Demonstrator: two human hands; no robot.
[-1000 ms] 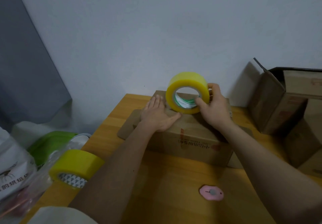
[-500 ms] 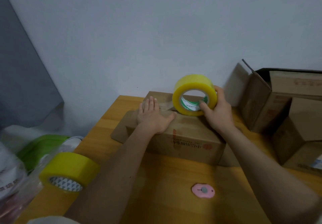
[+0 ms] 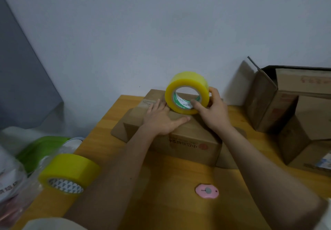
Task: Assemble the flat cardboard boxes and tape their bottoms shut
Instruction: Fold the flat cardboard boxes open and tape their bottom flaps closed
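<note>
The tape roll has been drawn farther along the box near the table's far edge, gripped by the right hand; the left hand is pressed flat, fingers straight. Uneven pulling could wrinkle the strip.

1. Cardboard box near the table's far edge, flaps down, left hand pressed flat on top.
2. Yellow tape roll upright on the box, gripped by right hand.
3. Second tape roll at left edge.
4. Pink cutter toward near edge.
5. Open boxes at right edge.

Matt brown cardboard box on a smooth wooden table; on the box, a glossy yellow plastic tape roll.
</note>
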